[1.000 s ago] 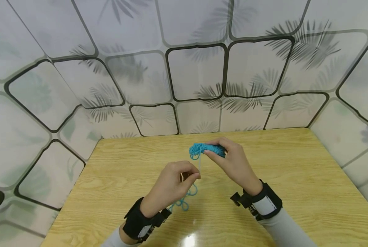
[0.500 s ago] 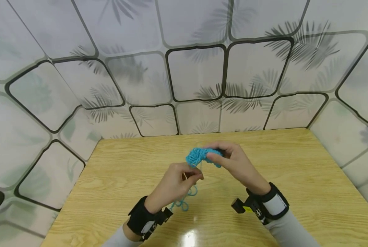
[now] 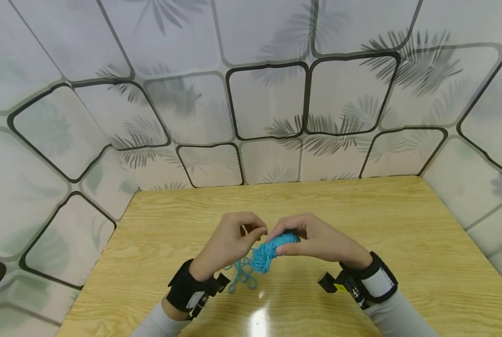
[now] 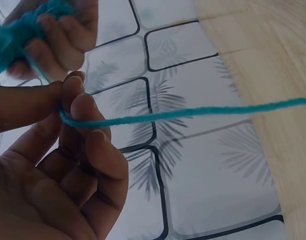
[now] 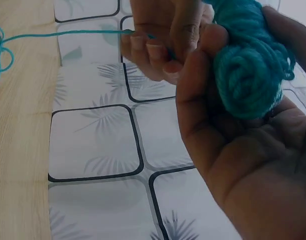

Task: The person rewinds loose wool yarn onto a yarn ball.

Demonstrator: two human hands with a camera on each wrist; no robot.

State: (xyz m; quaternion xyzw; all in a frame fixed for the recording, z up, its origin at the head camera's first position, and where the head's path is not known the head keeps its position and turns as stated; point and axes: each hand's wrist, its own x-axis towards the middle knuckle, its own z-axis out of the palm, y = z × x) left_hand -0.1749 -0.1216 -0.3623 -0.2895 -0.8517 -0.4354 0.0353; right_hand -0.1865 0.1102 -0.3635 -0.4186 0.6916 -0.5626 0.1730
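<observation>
From where I stand, I can read no word, number or brand. The black band on the right wrist [image 3: 361, 270] carries a white patch [image 3: 379, 283], and the black band on the left wrist [image 3: 181, 286] a smaller white one [image 3: 195, 299], but whether something is written on them I cannot tell. The pale marks on the right wrist's black device [image 3: 352, 286], beside a yellow spot [image 3: 340, 287], are also too small for reading.

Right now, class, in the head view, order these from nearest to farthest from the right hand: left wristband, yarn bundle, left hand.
1. Yarn bundle: held in the right hand.
2. Left hand: left of the bundle, fingertips near it.
3. Left wristband: farthest left, below the left hand.
</observation>
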